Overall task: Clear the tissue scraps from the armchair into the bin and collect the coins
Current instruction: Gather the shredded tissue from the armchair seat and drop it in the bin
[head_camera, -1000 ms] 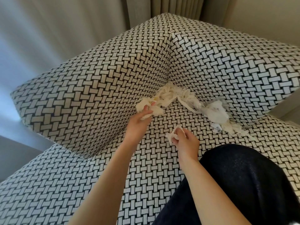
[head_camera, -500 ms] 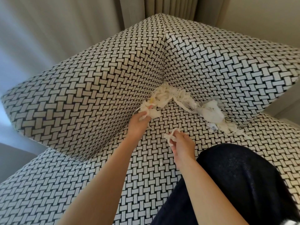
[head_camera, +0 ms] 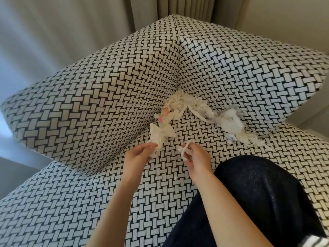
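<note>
Armchair (head_camera: 106, 104): woven cloth, matt, coarse basket-weave texture.
Tissue scraps (head_camera: 183, 104): thin paper, matt, torn and crumpled; the piece in my left fingers (head_camera: 148, 146) looks equally soft.
Wrapper (head_camera: 229, 120): translucent plastic film, slightly glossy.
Curtain (head_camera: 178, 6): matt pleated cloth.
My trouser leg (head_camera: 267, 193): dark, fine-ribbed cloth, matt.

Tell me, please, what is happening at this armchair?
A person is clearing tissue off the armchair seat. The left hand grips a crumpled clump of tissue, and the right hand pinches a small scrap. A larger pile of scraps lies in the seat's back corner. No bin or coins are in view.
</note>
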